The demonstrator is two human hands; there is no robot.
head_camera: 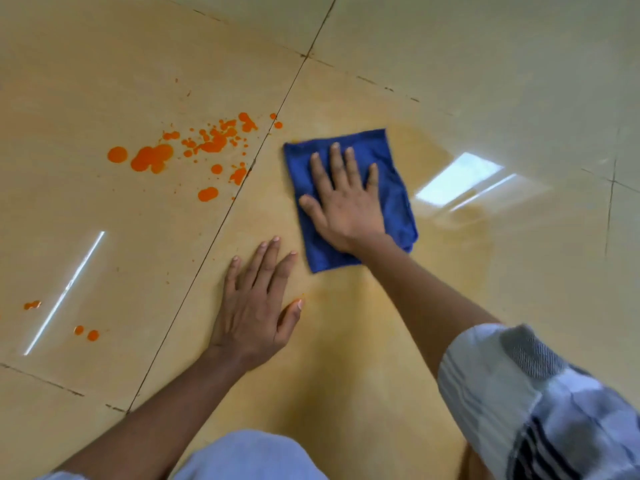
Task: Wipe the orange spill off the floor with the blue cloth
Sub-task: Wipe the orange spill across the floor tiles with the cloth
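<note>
Two hands lie flat on the floor (485, 81) as I watch. My right hand (346, 206) presses the blue cloth (391, 202) with straight, spread fingers (335, 157); my left hand (256, 306) rests open on bare tile just beside it. I see the orange spill (152, 158) well to the left of the cloth, across a grout line. Nothing here is a container. Both arms run out of the frame's lower edge, and my right sleeve (540, 403) is cut off by the corner.
</note>
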